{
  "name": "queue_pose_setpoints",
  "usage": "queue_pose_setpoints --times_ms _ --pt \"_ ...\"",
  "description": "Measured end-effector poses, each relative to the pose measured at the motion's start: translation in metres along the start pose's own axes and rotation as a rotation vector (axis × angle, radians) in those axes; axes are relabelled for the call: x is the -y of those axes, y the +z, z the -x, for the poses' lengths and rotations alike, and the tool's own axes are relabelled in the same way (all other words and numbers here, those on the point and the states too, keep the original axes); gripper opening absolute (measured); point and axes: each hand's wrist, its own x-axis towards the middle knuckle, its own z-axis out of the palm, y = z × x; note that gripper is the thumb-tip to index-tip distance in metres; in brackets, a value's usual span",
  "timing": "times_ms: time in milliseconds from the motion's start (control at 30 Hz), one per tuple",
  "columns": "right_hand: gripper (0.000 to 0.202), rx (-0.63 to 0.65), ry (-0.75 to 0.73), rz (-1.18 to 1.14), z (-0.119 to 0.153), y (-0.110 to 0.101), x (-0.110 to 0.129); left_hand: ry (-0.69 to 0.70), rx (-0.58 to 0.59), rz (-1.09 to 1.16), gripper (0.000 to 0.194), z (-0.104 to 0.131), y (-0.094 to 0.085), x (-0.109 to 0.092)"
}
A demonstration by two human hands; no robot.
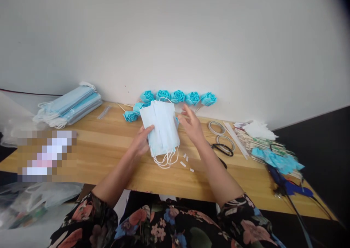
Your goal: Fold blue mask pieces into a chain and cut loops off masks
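My left hand (142,140) grips several light-blue face masks (162,129) by their left side, thumb on top, holding them up above the wooden table. White ear loops hang from the lower edge of the masks. Just right of the masks is my right hand (190,124), fingers apart and holding nothing that I can see. Behind the masks, turquoise paper roses (178,96) on thin sticks lie in a row along the wall; the masks cover part of them. Small white strips (183,164) lie on the table below my right hand.
At the left lies a stack of face masks (73,104) beside a blurred-out rectangular item (46,153). Tape rolls (217,128), black-handled scissors (222,149), a white strip (235,140), crumpled blue paper (277,159) and a blue glue gun (290,186) with a cord lie at the right.
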Motion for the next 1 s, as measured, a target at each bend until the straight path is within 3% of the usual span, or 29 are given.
queue_pose_setpoints --times_ms 167,400,733,1000 --pt "0.045 0.221 0.34 -0.267 0.007 0.005 -0.015 -0.018 0.091 -0.105 0.053 0.005 0.002 0.003" --pt "0.044 0.12 0.466 -0.52 0.009 0.009 -0.014 -0.006 0.198 -0.207 0.057 0.002 -0.003 0.011" --pt "0.045 -0.033 0.434 -0.653 0.015 0.017 -0.02 -0.021 0.308 -0.321 0.055 -0.005 -0.015 0.025" --pt "0.048 -0.093 0.261 -0.563 0.009 -0.001 -0.012 -0.044 0.086 -0.083 0.039 -0.006 -0.005 0.023"
